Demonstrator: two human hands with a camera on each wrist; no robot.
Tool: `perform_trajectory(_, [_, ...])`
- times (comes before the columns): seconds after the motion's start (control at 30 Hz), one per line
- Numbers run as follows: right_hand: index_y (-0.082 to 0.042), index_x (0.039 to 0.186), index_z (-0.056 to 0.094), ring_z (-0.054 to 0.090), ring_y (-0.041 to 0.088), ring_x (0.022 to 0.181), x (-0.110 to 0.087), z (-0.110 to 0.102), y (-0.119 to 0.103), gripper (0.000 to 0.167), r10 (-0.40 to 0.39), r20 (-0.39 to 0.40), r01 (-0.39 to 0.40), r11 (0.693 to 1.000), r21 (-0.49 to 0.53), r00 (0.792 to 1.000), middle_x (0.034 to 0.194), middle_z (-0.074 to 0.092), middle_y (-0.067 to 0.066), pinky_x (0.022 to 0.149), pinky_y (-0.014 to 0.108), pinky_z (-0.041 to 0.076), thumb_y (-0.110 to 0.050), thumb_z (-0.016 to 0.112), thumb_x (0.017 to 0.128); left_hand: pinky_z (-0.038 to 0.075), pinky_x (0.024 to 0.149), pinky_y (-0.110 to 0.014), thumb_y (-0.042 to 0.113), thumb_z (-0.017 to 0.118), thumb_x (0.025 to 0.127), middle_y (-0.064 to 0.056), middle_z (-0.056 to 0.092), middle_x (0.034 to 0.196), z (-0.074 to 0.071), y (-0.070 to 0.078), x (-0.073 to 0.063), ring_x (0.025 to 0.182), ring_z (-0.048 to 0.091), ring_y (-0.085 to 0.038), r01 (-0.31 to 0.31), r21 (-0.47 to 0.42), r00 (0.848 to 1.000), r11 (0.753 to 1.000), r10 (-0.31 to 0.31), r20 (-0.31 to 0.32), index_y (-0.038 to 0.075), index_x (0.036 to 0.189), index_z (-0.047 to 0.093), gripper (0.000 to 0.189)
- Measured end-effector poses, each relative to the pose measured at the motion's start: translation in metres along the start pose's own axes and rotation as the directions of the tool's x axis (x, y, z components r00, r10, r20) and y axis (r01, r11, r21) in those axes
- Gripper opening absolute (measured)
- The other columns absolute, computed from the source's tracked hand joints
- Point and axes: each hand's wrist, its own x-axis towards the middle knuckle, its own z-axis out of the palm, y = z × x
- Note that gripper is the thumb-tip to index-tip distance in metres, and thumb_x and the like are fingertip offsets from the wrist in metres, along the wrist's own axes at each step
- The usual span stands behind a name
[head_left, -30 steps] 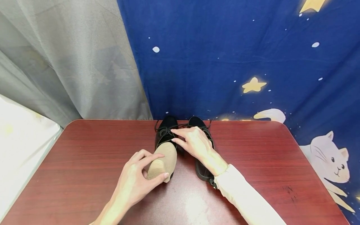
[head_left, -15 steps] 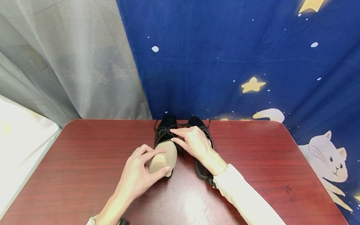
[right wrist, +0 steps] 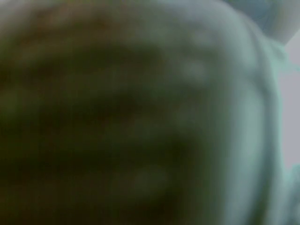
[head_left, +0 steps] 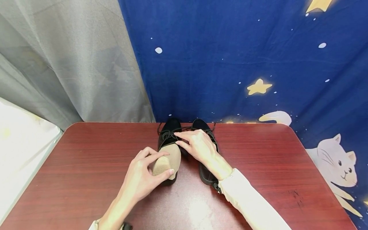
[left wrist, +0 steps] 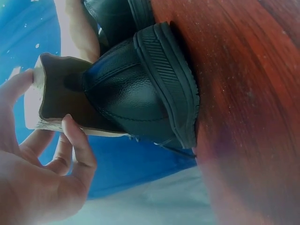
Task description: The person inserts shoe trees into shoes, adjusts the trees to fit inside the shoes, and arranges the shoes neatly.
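Observation:
In the head view my left hand (head_left: 141, 177) pinches the sides of a beige shoe insert (head_left: 174, 156) between thumb and fingers. The insert looks like moulded cardboard; its front part is inside the left black lace-up shoe (head_left: 169, 131), hidden by the upper. The left wrist view shows the brown hollow insert (left wrist: 61, 101) rising tilted out of the opening, above the shoe's heel (left wrist: 136, 93). My right hand (head_left: 199, 145) reaches across the right black shoe (head_left: 207, 174), thumb and forefinger gripping the left shoe near its laces and tongue. The right wrist view is blurred.
Both shoes stand side by side on a reddish-brown table (head_left: 100, 153), toes at its far edge. Behind hang a grey curtain (head_left: 86, 64) and a blue starry curtain (head_left: 215, 64). A bright white surface (head_left: 23, 153) lies at the left.
My left hand has moved the insert slightly forward and down into the left shoe; more of the shoe's heel now shows beneath it. The right hand has stayed in place.

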Motion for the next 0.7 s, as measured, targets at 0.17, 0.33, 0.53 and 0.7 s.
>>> perform_trajectory(0.17, [-0.018,0.120,0.074,0.070,0.007,0.095,0.0000,0.0003,0.0000,0.029,-0.005,-0.010,0.005,1.000,0.009,1.000,0.109,0.074,-0.005,0.086,0.033,0.053,-0.027,0.071,0.093,0.039,0.057,-0.018,0.038,0.089,0.069,0.022,0.051,0.091,0.0016,-0.0003,0.0001,0.073,0.043,-0.003,0.006,-0.001,1.000,1.000,-0.006,-0.003,0.031,0.112,0.074,0.045])
perform_trajectory(0.33, [-0.019,0.120,0.074,0.070,0.007,0.095,-0.0010,-0.0001,0.0001,0.029,0.000,-0.008,0.000,1.000,0.012,1.000,0.110,0.074,-0.005,0.086,0.033,0.053,-0.028,0.071,0.093,0.039,0.058,-0.018,0.038,0.090,0.067,0.022,0.051,0.092,0.0029,-0.0008,-0.0001,0.074,0.044,-0.004,0.006,-0.012,1.000,1.000,-0.006,-0.006,0.030,0.113,0.075,0.048])
perform_trajectory(0.53, [-0.020,0.121,0.074,0.070,0.007,0.095,-0.0020,-0.0003,0.0005,0.029,0.001,-0.005,-0.001,1.000,0.006,1.000,0.111,0.073,-0.006,0.086,0.033,0.052,-0.029,0.071,0.093,0.041,0.059,-0.019,0.036,0.093,0.063,0.020,0.053,0.092,0.0037,-0.0033,0.0014,0.075,0.046,-0.005,0.016,-0.043,1.000,0.999,-0.016,0.002,0.029,0.112,0.076,0.053])
perform_trajectory(0.7, [-0.020,0.121,0.074,0.070,0.007,0.096,-0.0019,-0.0002,0.0014,0.029,0.000,-0.003,0.000,1.000,0.009,1.000,0.112,0.073,-0.006,0.087,0.033,0.052,-0.029,0.070,0.094,0.041,0.058,-0.018,0.031,0.093,0.064,0.020,0.053,0.092,0.0044,-0.0049,0.0028,0.075,0.046,-0.005,0.024,-0.063,1.000,0.998,-0.024,0.007,0.029,0.113,0.076,0.052])
